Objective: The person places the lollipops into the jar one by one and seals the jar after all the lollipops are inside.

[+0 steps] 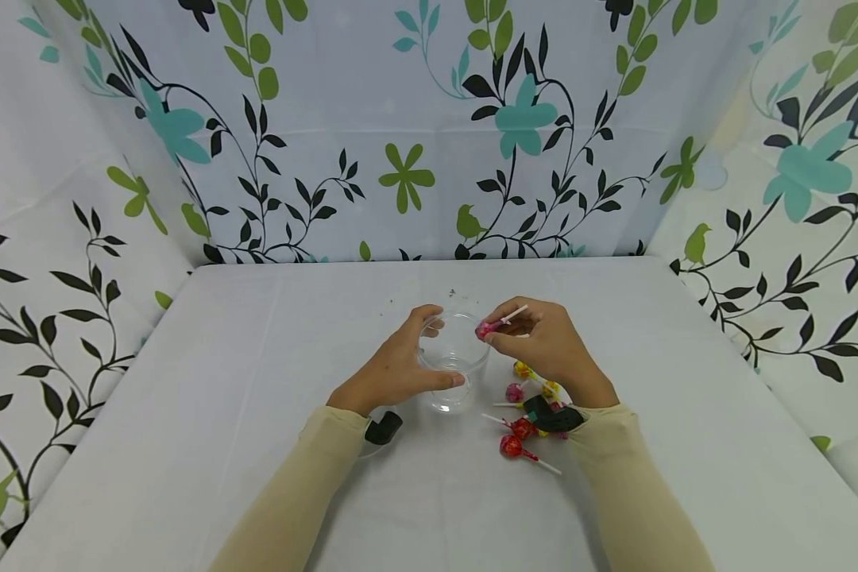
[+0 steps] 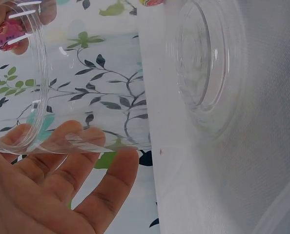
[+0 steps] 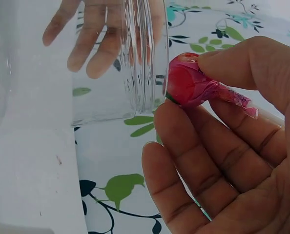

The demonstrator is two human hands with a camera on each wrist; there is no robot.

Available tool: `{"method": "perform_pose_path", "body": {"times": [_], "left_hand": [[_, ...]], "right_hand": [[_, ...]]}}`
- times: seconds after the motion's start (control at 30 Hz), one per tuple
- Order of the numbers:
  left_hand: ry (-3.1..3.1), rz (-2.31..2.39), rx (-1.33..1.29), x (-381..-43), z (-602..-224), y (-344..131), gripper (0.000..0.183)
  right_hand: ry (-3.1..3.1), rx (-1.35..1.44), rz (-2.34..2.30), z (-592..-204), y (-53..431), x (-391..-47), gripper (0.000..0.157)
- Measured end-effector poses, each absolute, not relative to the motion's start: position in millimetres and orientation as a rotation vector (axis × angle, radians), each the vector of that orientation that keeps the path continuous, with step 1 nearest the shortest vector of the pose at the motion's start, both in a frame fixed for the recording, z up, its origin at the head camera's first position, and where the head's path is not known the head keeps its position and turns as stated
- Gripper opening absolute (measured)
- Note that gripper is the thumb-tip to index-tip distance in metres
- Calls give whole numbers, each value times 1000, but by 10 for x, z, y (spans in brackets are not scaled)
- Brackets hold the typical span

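My left hand [image 1: 393, 365] holds a clear, wide-mouthed jar [image 1: 473, 361], fingers along the far side and thumb across the near side. The jar stands upright on the white table. At its rim, my right hand [image 1: 546, 342] pinches a pink-wrapped lollipop [image 1: 485, 330] between thumb and fingers. In the right wrist view the wrapped candy [image 3: 184, 83] overlaps the jar's edge, its stick pointing back toward the palm. Through the clear wall in the left wrist view, no candy shows inside the jar [image 2: 96, 63].
Several lollipops lie in a loose pile under my right wrist, among them a red one [image 1: 511, 446], a pink one [image 1: 515, 392] and a yellow one [image 1: 523, 370]. A clear round piece [image 1: 376, 446] lies beneath my left wrist. Patterned curtains [image 1: 314, 159] surround the white table [image 1: 186, 445].
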State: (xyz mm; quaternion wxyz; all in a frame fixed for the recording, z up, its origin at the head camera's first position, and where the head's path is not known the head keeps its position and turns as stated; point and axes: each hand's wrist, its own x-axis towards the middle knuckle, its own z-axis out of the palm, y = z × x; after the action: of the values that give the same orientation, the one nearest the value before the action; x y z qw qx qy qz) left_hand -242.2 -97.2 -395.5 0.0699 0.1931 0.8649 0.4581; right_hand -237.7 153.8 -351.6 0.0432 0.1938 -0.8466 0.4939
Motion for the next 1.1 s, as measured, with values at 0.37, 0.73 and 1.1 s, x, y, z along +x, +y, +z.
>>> {"method": "perform_pose_path", "body": {"times": [0.37, 0.73, 1.1], "left_hand": [[2571, 1405, 587, -2416, -3938, -974, 105], [2572, 1394, 580, -2420, -3925, -982, 108], [2576, 1388, 595, -2434, -3927, -990, 106]], "right_hand": [[-2598, 631, 1523, -3540, 1502, -2381, 11], [-2618, 654, 1461, -3536, 1502, -2375, 13], [-2638, 698, 1404, -3490, 1518, -2362, 23]]}}
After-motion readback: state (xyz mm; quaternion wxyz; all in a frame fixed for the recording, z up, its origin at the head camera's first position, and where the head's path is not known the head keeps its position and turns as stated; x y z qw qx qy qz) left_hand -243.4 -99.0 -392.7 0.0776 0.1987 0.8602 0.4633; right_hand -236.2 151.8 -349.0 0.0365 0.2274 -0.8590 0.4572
